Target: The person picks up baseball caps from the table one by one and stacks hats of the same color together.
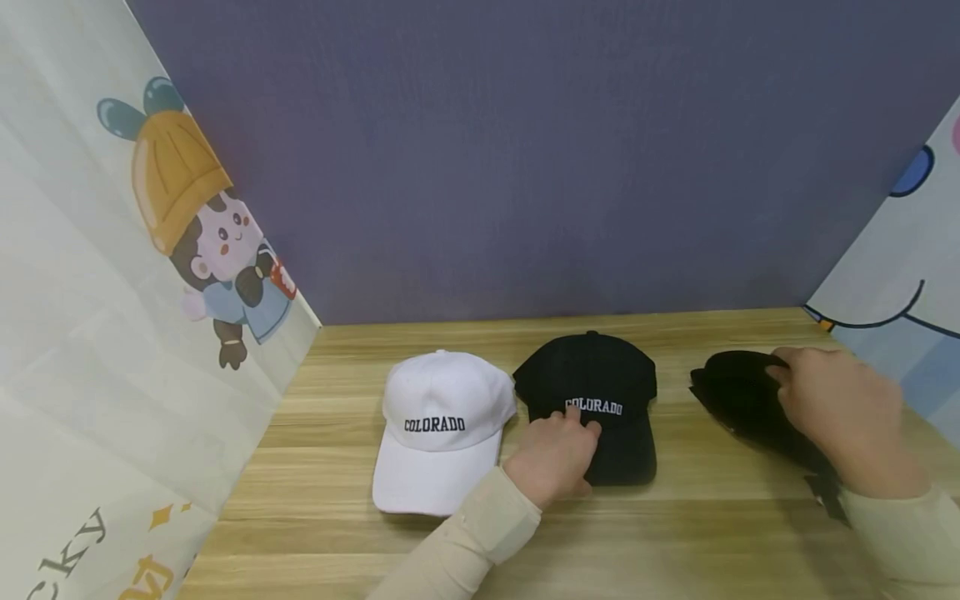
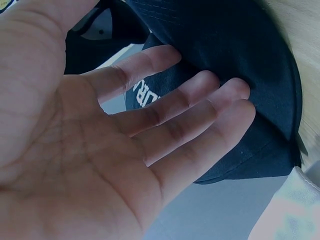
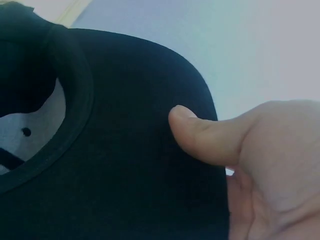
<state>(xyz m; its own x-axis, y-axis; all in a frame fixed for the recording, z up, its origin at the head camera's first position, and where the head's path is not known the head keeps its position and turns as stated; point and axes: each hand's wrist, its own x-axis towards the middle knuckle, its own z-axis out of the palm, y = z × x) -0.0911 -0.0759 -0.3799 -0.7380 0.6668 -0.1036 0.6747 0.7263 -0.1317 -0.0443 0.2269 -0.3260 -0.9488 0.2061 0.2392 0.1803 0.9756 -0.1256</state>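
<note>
A black baseball cap [image 1: 596, 367] with white COLORADO lettering lies in the middle of the table, brim toward me. My left hand [image 1: 557, 457] is over the left side of its brim, and in the left wrist view the nearly straight fingers [image 2: 200, 112] reach to the cap. To the left is a white COLORADO cap [image 1: 442, 392], close beside the black one. On the right, my right hand [image 1: 843, 408] pinches a second black cap [image 1: 738, 392] by its brim. The right wrist view shows the thumb [image 3: 210, 140] on the brim [image 3: 145, 125], with the other fingers mostly hidden behind it.
The wood-grain table [image 1: 322, 467] meets a dark blue-grey panel [image 1: 540, 167] at the back. A pale wall with a cartoon figure [image 1: 225, 242] borders the left, and another printed wall [image 1: 911, 292] stands at the right.
</note>
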